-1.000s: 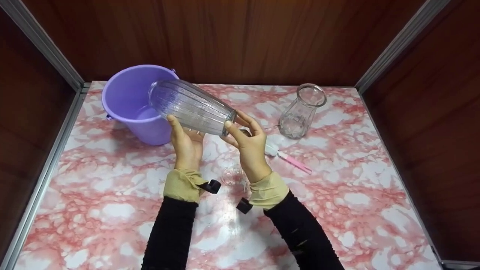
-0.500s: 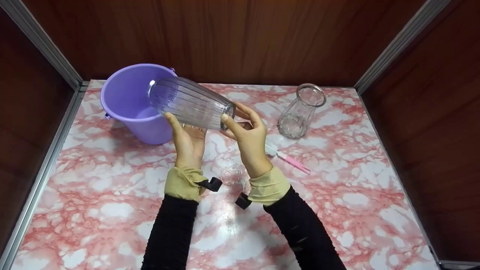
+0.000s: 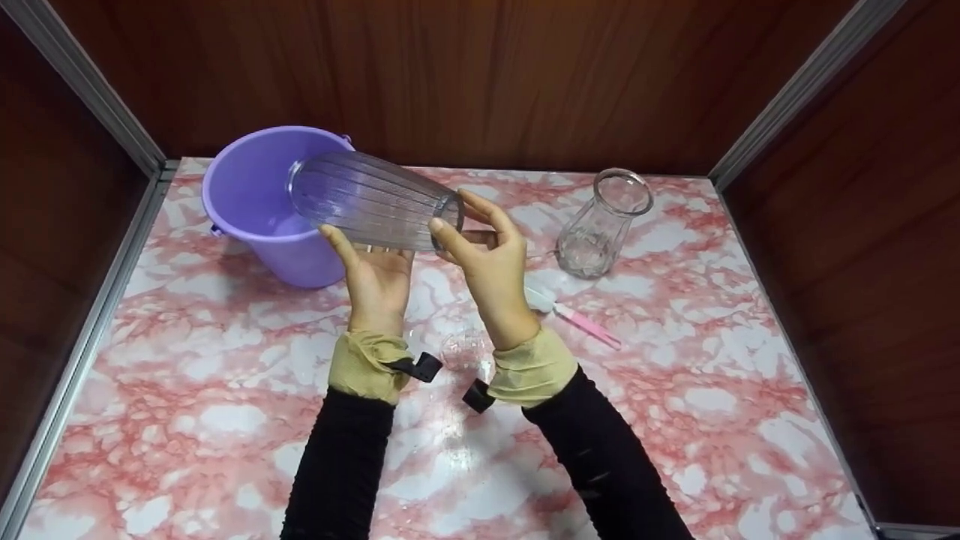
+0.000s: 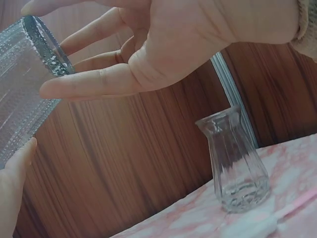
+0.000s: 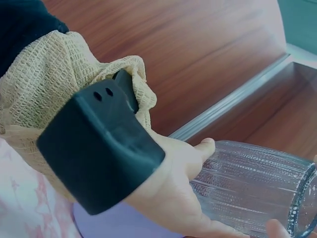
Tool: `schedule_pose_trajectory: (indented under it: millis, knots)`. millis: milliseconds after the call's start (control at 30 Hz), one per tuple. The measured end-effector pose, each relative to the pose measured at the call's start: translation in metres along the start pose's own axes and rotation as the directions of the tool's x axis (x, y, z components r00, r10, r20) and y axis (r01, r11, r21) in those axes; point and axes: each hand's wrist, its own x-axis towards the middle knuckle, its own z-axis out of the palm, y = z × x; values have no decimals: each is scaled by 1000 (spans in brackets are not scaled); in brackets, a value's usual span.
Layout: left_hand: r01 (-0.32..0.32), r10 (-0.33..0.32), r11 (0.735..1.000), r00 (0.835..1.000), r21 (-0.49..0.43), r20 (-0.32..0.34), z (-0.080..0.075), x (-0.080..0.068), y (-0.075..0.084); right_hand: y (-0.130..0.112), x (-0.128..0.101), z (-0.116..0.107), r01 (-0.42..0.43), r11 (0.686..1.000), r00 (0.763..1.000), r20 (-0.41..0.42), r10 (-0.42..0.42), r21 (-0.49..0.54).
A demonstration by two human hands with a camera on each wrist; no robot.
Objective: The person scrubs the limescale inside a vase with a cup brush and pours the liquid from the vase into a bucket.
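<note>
I hold a tall ribbed glass vase (image 3: 371, 201) tilted almost flat in the air, its wide end over the purple bucket (image 3: 251, 196). My left hand (image 3: 373, 268) cups the vase from below, thumb up its near side. My right hand (image 3: 471, 241) pinches the narrow end between thumb and fingers. In the left wrist view the right hand (image 4: 163, 44) spreads around that end of the vase (image 4: 25, 84). The right wrist view shows the left hand (image 5: 173, 183) under the ribbed glass (image 5: 252, 188), with the bucket (image 5: 109, 223) below.
A second clear vase (image 3: 601, 223) stands upright at the back right. A pink-handled brush (image 3: 577, 316) lies in front of it. A small clear glass object (image 3: 463, 349) sits on the marble-patterned table (image 3: 187, 390) between my wrists. Wooden walls close in three sides.
Both hands have raised the vase a little and shifted it left, further over the bucket. The grip on it is the same.
</note>
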Motion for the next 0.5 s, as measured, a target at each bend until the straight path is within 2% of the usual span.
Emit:
schedule_pose_trajectory:
  millis: [100, 233, 500]
  knots:
    - [-6, 7, 999, 1000, -31, 16, 1, -1, 1, -3, 0, 3, 57, 993, 998, 13, -56, -107]
    - [-14, 15, 997, 1000, -73, 17, 3, -2, 2, -8, 1, 7, 151, 958, 989, 33, -147, -244]
    - [19, -19, 983, 1000, -184, 3, 9, 0, 6, -16, 7, 17, 265, 904, 964, 77, -254, -335]
